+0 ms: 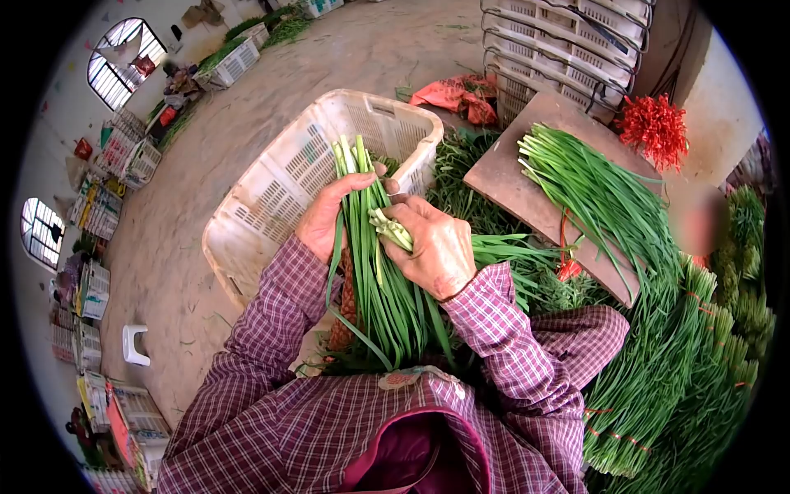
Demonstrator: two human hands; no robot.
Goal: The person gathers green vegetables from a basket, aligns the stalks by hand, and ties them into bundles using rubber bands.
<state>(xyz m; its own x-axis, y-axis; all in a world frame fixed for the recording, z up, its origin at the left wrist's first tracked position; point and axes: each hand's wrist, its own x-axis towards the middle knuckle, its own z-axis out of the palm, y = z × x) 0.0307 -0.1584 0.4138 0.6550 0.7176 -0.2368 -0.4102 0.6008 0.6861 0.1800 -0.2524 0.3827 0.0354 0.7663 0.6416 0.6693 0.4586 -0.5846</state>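
Observation:
My left hand (322, 216) is closed around a loose bunch of garlic chives (380, 288), whose pale stem ends point up and whose green leaves hang toward my lap. The fingers of my right hand (432, 247) are curled round a small clump of chive stems (389, 229), pale ends showing, against the side of that bunch. Both hands are above the near rim of a white plastic crate (276, 193). A larger pile of chives (588, 185) lies on a brown board (539, 119) to my right.
Red ties (654, 132) hang in a bundle behind the board. Stacked white crates (568, 41) stand at the back. Tied chive bundles (658, 370) heap up at right, and loose greens (465, 177) lie beside the crate. A white stool (135, 344) stands on the floor at left.

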